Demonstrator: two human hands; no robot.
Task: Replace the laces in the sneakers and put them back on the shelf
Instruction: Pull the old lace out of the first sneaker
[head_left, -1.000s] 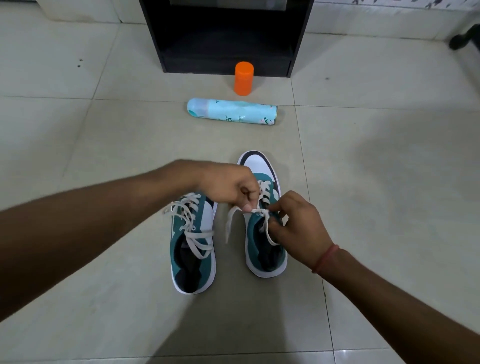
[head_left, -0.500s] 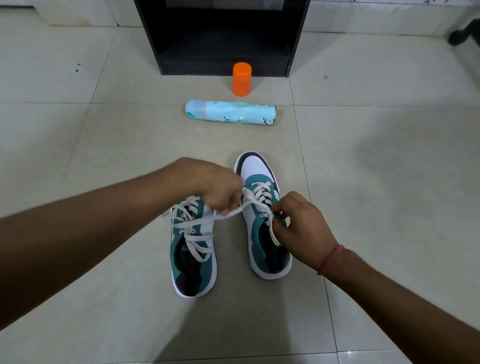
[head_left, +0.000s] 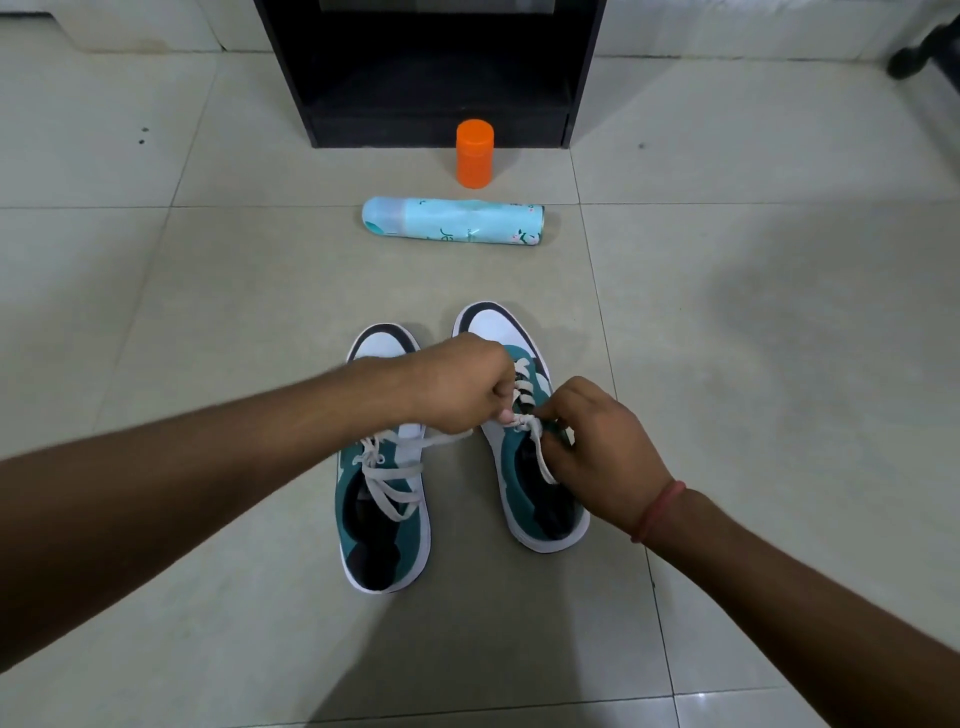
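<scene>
A: Head view: both sneakers are sitting side by side on the tiled floor (head_left: 208, 322), toes toward the black shelf (head_left: 431, 78).
B: Hands?
A: Left hand (head_left: 457, 387) is pinching the white lace (head_left: 524, 422) over the right sneaker (head_left: 524, 499); right hand (head_left: 597, 447) is gripping its other strand. Left sneaker (head_left: 384, 525) is lying just beside, laced loosely.
B: Clutter?
A: Orange cap (head_left: 474, 153) is standing before the shelf, spray can (head_left: 452, 221) lying on its side near it.

left hand (head_left: 457, 384) back over right sneaker's lace (head_left: 524, 421), meeting right hand (head_left: 597, 447)
</scene>
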